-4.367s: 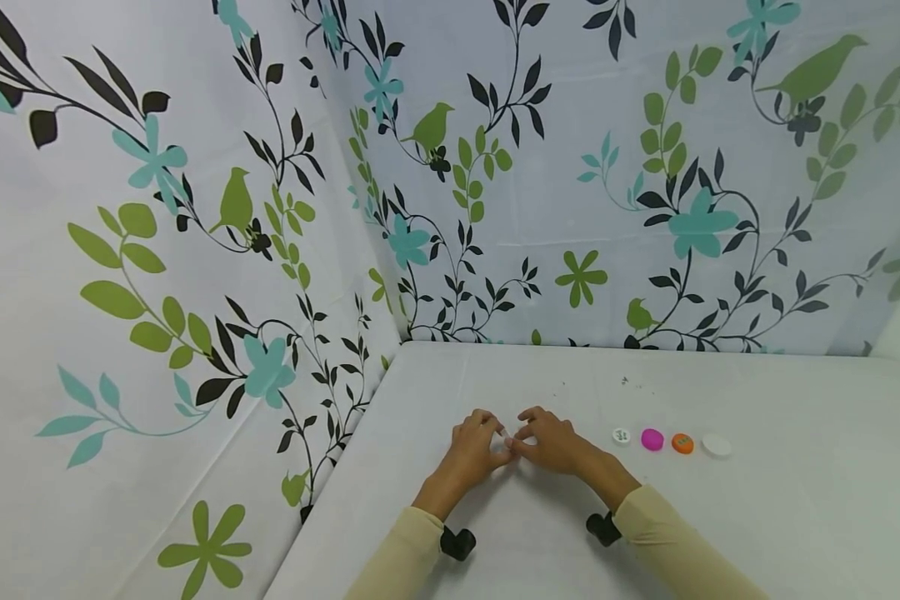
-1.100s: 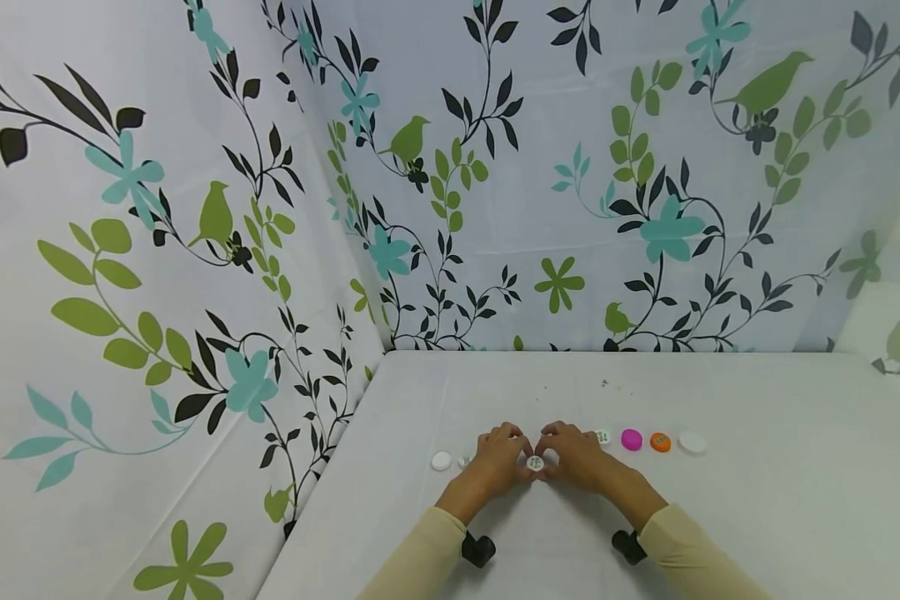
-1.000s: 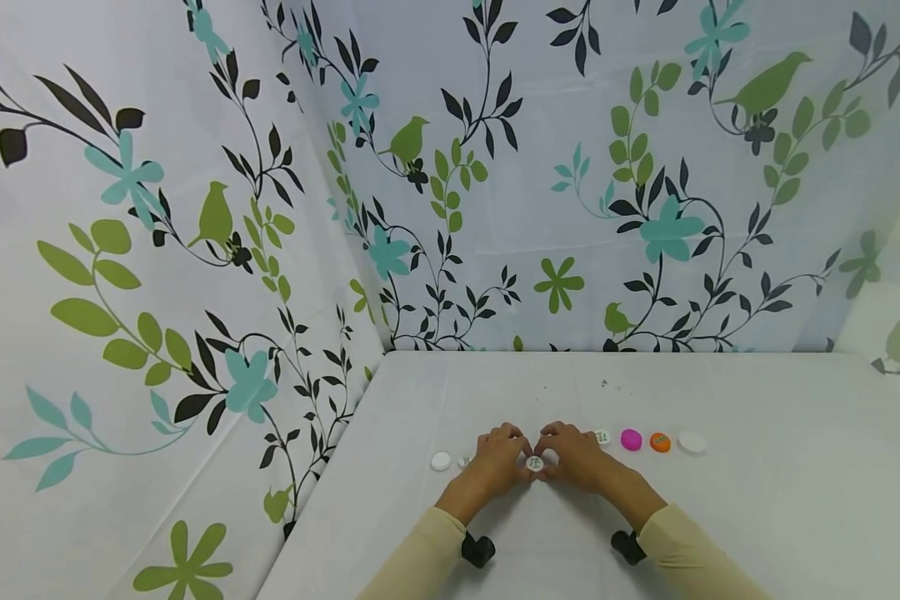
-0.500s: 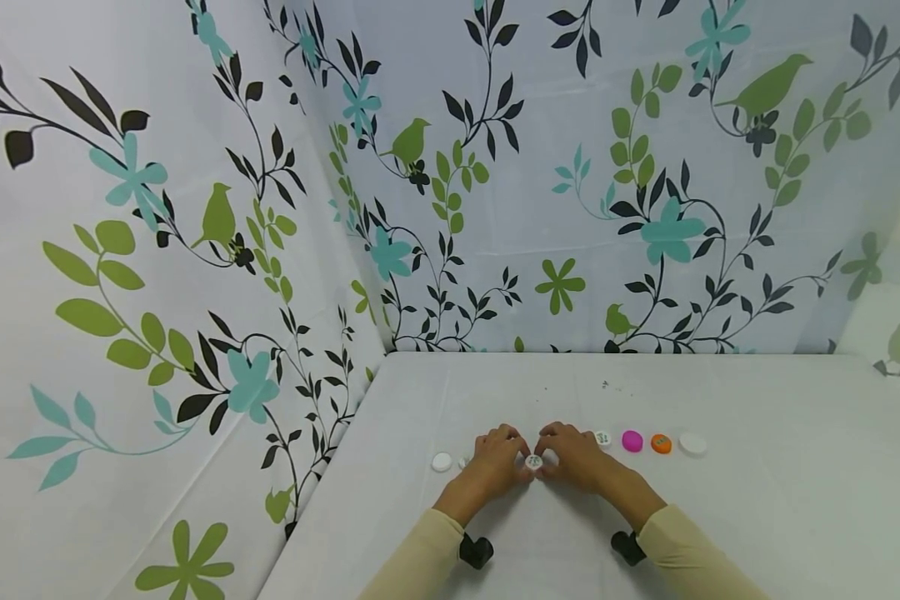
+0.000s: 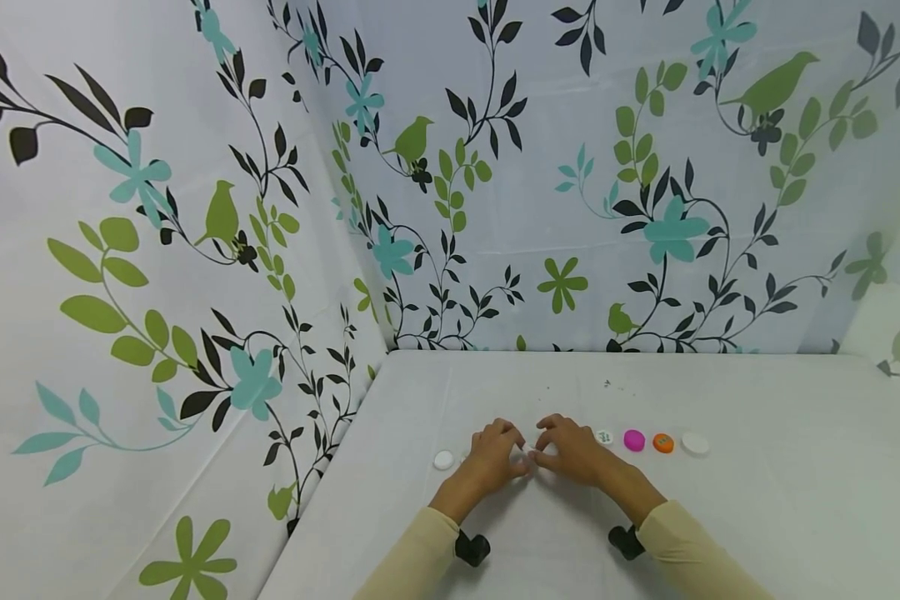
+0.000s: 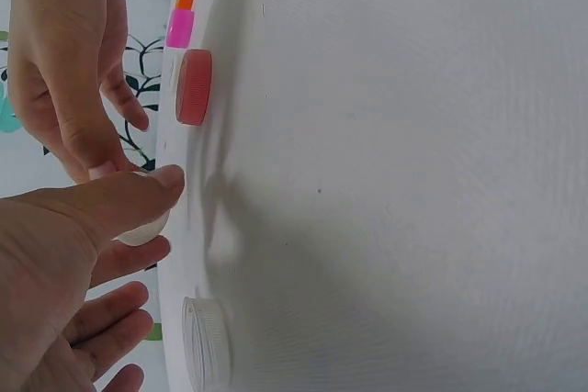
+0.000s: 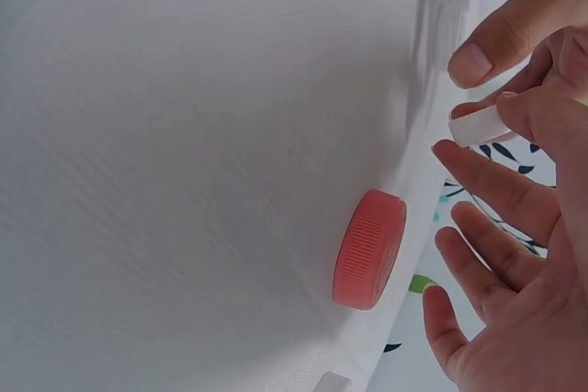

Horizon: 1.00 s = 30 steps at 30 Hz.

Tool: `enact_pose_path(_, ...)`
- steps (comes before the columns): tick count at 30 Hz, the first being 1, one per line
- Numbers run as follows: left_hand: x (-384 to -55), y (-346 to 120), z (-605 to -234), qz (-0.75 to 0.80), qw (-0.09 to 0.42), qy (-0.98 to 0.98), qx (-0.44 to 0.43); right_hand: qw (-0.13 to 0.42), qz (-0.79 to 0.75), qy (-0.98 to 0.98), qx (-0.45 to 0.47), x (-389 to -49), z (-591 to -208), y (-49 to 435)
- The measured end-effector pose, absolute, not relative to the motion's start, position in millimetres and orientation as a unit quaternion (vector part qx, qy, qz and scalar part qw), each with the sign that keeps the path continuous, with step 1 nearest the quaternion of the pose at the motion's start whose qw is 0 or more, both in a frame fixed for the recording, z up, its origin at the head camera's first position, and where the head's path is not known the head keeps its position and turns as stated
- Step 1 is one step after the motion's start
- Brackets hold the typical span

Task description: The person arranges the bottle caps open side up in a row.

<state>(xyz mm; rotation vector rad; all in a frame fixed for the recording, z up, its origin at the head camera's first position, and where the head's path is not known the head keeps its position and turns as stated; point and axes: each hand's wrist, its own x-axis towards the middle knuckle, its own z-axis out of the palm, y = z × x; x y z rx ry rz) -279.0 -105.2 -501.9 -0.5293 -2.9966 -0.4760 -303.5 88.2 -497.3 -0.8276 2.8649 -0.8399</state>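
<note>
My right hand (image 5: 570,450) pinches a small white bottle cap (image 7: 478,126) between thumb and index finger, its other fingers spread loosely. Facing it, my left hand (image 5: 487,458) touches the cap with its index finger; in the right wrist view the left thumb (image 7: 470,66) stands apart from the cap. In the head view only a sliver of the cap shows between the fingertips. A red ribbed cap (image 7: 369,250) stands on the table near the right hand, hidden behind it in the head view. Near the left hand is a clear ribbed cap (image 6: 207,346).
To the right, a row on the white table (image 5: 757,500) has a printed white cap (image 5: 604,437), a pink cap (image 5: 633,440), an orange cap (image 5: 663,442) and a larger white lid (image 5: 695,443). Another white cap (image 5: 443,460) lies at left. A patterned curtain (image 5: 585,167) hangs behind.
Half a second ago both hands held the cap with its printed face toward the head camera. Now it is turned, its print hidden; the hands have risen slightly and the left thumb has come away.
</note>
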Motion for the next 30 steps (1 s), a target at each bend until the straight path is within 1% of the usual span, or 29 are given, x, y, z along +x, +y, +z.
enact_pose_path(6, -278.4, -106.5, -501.6, -0.160, 0.057, -0.968, -0.185, 0.030, -0.292, 0.917, -0.271, -303.9, -498.6, 84.1)
enact_pose_path(11, -278.4, -108.3, -504.3, -0.165, 0.068, -0.965, -0.191, 0.036, -0.299, 0.914, -0.271, -304.9, -502.4, 82.6)
enact_pose_path(17, -279.0, -108.2, -504.6, -0.161, 0.079, -0.964, -0.196, 0.025, -0.300, 0.914, -0.271, -303.1, -502.2, 83.5)
enact_pose_path(24, -278.8, -105.2, -500.6, -0.153, 0.073, -0.967, -0.189, 0.008, -0.291, 0.912, -0.290, -303.6, -502.1, 88.9)
enact_pose_path(30, -279.6, -104.0, -501.1, -0.159, 0.064, -0.967, -0.188, 0.016, -0.286, 0.915, -0.286, -304.0, -503.8, 90.8)
